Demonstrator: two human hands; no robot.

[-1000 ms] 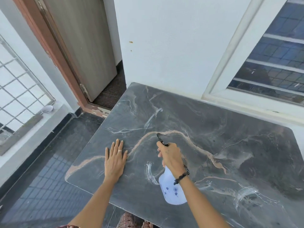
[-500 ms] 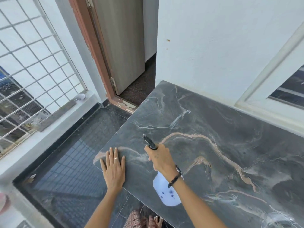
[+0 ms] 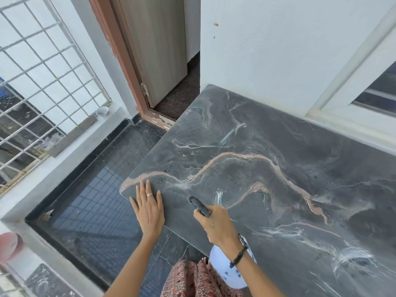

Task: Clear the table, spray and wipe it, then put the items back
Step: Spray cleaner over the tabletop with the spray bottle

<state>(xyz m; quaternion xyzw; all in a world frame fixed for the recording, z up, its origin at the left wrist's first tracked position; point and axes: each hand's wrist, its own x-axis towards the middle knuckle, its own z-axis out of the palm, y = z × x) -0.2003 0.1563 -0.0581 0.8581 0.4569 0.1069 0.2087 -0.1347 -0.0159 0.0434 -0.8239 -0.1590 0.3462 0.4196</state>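
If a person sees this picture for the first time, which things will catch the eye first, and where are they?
The eye goes first to the dark marble table with its pink vein, filling the right half and bare of items. Near its front left corner, the left hand lies flat on the top, while the right hand holds a white spray bottle whose black nozzle points across the stone. To the left are a white window grille and a door standing ajar.

We have open room across most of the dark marble tabletop (image 3: 278,168), bare toward its far and right parts. At the near left corner our left hand (image 3: 149,211) lies flat, and just right of it our right hand (image 3: 216,228) grips the spray bottle (image 3: 227,269). The white wall (image 3: 278,50) and window frame (image 3: 353,99) close off the far edge.
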